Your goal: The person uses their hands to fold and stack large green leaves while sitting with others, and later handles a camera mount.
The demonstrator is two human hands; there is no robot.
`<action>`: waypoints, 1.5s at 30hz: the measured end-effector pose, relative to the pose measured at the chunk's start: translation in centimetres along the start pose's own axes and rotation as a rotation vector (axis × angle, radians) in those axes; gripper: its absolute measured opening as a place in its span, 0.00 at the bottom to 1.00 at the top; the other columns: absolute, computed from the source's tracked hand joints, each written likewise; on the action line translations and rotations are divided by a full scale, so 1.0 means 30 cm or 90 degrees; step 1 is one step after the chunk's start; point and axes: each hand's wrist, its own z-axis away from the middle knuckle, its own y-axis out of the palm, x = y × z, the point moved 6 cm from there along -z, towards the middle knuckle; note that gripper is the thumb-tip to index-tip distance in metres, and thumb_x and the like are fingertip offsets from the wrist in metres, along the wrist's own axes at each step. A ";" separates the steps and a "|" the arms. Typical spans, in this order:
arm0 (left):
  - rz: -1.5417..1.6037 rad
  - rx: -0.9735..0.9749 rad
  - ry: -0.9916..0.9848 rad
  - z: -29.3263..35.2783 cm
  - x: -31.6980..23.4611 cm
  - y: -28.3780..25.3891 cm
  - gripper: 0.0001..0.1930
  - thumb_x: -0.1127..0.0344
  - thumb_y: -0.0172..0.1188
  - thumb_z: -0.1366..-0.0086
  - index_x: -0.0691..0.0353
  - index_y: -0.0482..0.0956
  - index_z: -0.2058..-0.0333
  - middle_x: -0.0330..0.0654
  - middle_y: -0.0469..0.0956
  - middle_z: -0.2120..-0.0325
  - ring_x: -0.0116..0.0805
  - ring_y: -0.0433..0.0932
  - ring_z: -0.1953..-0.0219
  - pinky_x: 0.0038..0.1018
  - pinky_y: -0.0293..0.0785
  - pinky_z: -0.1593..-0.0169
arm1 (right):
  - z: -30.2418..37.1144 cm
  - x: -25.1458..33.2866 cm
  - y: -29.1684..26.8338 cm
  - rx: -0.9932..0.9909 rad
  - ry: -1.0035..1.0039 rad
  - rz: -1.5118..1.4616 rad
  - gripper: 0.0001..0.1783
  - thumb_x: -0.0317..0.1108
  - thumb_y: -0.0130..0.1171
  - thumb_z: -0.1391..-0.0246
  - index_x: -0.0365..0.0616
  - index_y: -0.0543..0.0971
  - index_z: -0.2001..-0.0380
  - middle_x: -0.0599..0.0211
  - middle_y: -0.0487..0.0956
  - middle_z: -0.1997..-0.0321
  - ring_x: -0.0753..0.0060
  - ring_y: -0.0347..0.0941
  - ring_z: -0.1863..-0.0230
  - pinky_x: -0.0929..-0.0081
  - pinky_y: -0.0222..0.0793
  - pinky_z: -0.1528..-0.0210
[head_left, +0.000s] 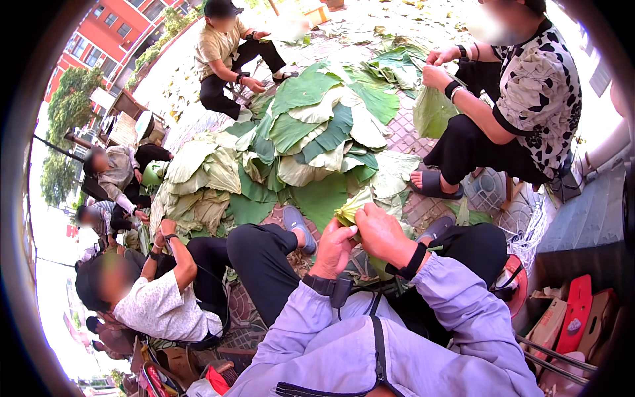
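Observation:
A folded lotus leaf [352, 206], pale yellow-green and pleated at its top, is pinched between both my hands above my lap. My left hand [334, 251] grips it from the left, thumb pointing up. My right hand [385, 233] closes on it from the right, knuckles toward me. The two hands nearly touch, and they hide much of the leaf; a green part shows below them. Just beyond my knees lies a large heap of lotus leaves [305, 126], some dark green, others showing pale undersides.
A person in a spotted shirt [539, 92] sits at right, holding a leaf [433, 111]. Another in a tan shirt [221, 49] crouches beyond the heap. Several people sit along the left, the nearest in a white shirt [165, 304]. Cardboard boxes [598, 321] and white cords [529, 228] lie at right.

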 end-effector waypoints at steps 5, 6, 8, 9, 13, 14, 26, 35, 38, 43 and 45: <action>0.014 -0.030 0.008 0.015 -0.027 0.022 0.21 0.65 0.60 0.27 0.61 0.70 0.39 0.40 0.78 0.45 0.33 0.79 0.46 0.36 0.76 0.43 | 0.004 0.017 -0.007 0.002 -0.028 -0.044 0.15 0.25 0.62 0.54 0.36 0.74 0.62 0.47 0.74 0.59 0.41 0.76 0.58 0.49 0.74 0.57; 0.011 -0.046 0.008 0.014 -0.025 0.013 0.20 0.64 0.60 0.27 0.61 0.71 0.39 0.39 0.79 0.46 0.33 0.79 0.47 0.36 0.77 0.44 | 0.005 0.019 -0.004 0.008 -0.029 -0.052 0.15 0.25 0.62 0.55 0.36 0.74 0.62 0.47 0.74 0.59 0.41 0.76 0.58 0.49 0.74 0.56; 0.005 -0.078 0.011 0.006 -0.015 -0.015 0.19 0.64 0.60 0.26 0.61 0.73 0.41 0.39 0.80 0.48 0.32 0.80 0.49 0.34 0.77 0.45 | 0.007 0.024 0.000 0.013 -0.040 -0.063 0.15 0.24 0.61 0.55 0.36 0.73 0.61 0.47 0.73 0.59 0.40 0.75 0.57 0.49 0.74 0.56; 0.007 -0.088 0.013 -0.002 -0.007 -0.037 0.18 0.64 0.59 0.26 0.60 0.73 0.40 0.39 0.80 0.48 0.33 0.80 0.48 0.36 0.77 0.45 | 0.008 0.027 0.002 0.013 -0.051 -0.066 0.15 0.24 0.61 0.55 0.36 0.73 0.61 0.48 0.74 0.60 0.40 0.75 0.57 0.49 0.73 0.55; 0.001 -0.115 0.042 -0.010 -0.016 -0.098 0.17 0.66 0.57 0.25 0.60 0.73 0.41 0.41 0.80 0.48 0.36 0.80 0.47 0.40 0.76 0.43 | 0.007 0.044 -0.008 0.041 -0.070 -0.081 0.18 0.24 0.61 0.55 0.37 0.72 0.58 0.49 0.74 0.58 0.39 0.75 0.55 0.48 0.72 0.53; -0.005 -0.119 0.055 -0.007 -0.028 -0.107 0.16 0.66 0.56 0.25 0.61 0.74 0.42 0.41 0.81 0.48 0.36 0.80 0.48 0.39 0.76 0.42 | 0.007 0.041 -0.008 0.044 -0.073 -0.077 0.18 0.25 0.62 0.55 0.37 0.73 0.58 0.49 0.75 0.58 0.39 0.75 0.55 0.48 0.72 0.53; 0.012 -0.068 0.151 0.012 -0.122 -0.198 0.17 0.74 0.55 0.27 0.70 0.74 0.42 0.48 0.79 0.43 0.40 0.77 0.41 0.37 0.68 0.33 | -0.046 -0.137 -0.150 -0.047 0.055 -0.015 0.10 0.29 0.63 0.48 0.38 0.75 0.64 0.51 0.76 0.61 0.41 0.74 0.53 0.48 0.71 0.52; -0.070 -0.021 0.117 0.043 -0.133 -0.172 0.16 0.75 0.59 0.30 0.69 0.78 0.45 0.45 0.82 0.48 0.36 0.79 0.46 0.33 0.70 0.37 | -0.059 -0.094 -0.231 -0.162 -0.055 -0.076 0.22 0.27 0.66 0.53 0.40 0.76 0.52 0.52 0.76 0.55 0.43 0.73 0.50 0.50 0.70 0.48; -0.131 0.027 0.087 0.057 -0.138 -0.110 0.15 0.75 0.61 0.30 0.68 0.78 0.46 0.43 0.82 0.50 0.32 0.79 0.48 0.30 0.70 0.39 | -0.058 -0.073 -0.215 -0.151 -0.130 -0.087 0.23 0.29 0.67 0.54 0.41 0.77 0.52 0.53 0.77 0.52 0.44 0.73 0.48 0.49 0.69 0.49; -0.224 0.047 0.058 0.072 -0.134 -0.076 0.13 0.73 0.61 0.30 0.68 0.79 0.48 0.38 0.81 0.54 0.26 0.77 0.52 0.25 0.71 0.44 | -0.046 -0.070 -0.149 0.051 -0.106 -0.041 0.13 0.33 0.65 0.50 0.42 0.79 0.60 0.56 0.79 0.59 0.45 0.76 0.53 0.51 0.67 0.55; -0.240 0.046 0.053 0.073 -0.131 -0.075 0.12 0.72 0.61 0.29 0.67 0.80 0.49 0.36 0.81 0.56 0.25 0.76 0.54 0.24 0.71 0.46 | -0.058 -0.079 -0.123 0.116 -0.081 -0.021 0.09 0.34 0.64 0.48 0.43 0.79 0.65 0.56 0.80 0.65 0.46 0.77 0.56 0.51 0.66 0.58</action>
